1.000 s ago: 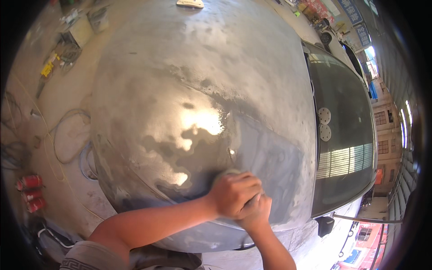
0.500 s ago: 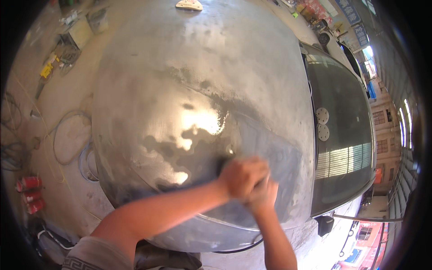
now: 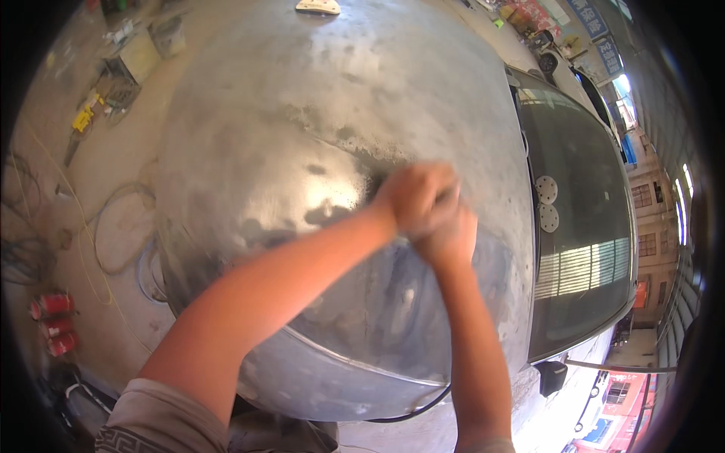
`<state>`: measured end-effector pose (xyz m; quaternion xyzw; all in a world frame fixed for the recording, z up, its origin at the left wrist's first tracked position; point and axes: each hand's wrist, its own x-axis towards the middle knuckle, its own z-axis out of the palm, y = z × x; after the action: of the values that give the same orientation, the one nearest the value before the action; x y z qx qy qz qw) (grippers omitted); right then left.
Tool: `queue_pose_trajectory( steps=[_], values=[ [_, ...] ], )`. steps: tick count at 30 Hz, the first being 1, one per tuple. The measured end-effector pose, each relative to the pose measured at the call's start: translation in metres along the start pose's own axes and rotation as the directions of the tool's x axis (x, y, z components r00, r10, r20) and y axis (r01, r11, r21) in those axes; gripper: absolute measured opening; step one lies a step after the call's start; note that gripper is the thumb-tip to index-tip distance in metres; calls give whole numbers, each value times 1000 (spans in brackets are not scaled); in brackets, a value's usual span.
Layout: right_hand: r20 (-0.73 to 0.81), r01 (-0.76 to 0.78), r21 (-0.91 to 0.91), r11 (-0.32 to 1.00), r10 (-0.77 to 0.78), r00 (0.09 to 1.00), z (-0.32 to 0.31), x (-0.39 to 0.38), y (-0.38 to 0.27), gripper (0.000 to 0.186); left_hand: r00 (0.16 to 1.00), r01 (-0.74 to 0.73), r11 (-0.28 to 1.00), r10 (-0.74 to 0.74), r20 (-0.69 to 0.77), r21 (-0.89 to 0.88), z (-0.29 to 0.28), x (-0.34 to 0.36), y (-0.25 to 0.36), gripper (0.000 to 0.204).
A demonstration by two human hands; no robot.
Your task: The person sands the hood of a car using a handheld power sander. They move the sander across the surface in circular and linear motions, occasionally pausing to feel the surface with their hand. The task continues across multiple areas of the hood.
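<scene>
A car hood, sanded to dull grey with blotchy dark patches, fills the middle. Both of my hands are together over it, right of its centre. My left hand has its fingers curled closed. Just below and touching it, my right hand is closed too, slightly smeared by motion. Whatever they grip is hidden under the fingers. A curved seam line crosses the hood above my hands. At its far edge lies a pale, flat, rounded piece with holes.
Right of the hood is the windshield, with two round white perforated discs on it. A side mirror sticks out lower right. Red cans, looped hoses and a yellow tool lie on the left floor.
Both hands have moved together up the hood, away from me, still closed one against the other. More of the grey-blue near part of the hood shows now.
</scene>
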<state>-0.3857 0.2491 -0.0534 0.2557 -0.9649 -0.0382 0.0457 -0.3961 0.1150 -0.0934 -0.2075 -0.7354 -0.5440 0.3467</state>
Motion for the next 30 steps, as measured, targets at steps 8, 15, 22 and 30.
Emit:
queue_pose_trajectory(
  steps=[8,15,22,30],
  values=[
    [-106,165,158,974,-150,983,-8,-113,-19,42,992,84,996,-82,96,-19,-13,-77,80,17],
    [-134,-6,77,997,16,991,-11,21,-20,38,998,61,993,-62,-9,-103,-19,29,-14,26],
    [-201,195,236,952,-148,968,-12,-146,-43,37,994,107,992,-105,29,-67,-26,-104,122,16],
    [-131,70,103,992,-57,990,-7,-2,-32,41,999,34,999,-35,-31,-19,-37,-4,9,22]
  ],
)
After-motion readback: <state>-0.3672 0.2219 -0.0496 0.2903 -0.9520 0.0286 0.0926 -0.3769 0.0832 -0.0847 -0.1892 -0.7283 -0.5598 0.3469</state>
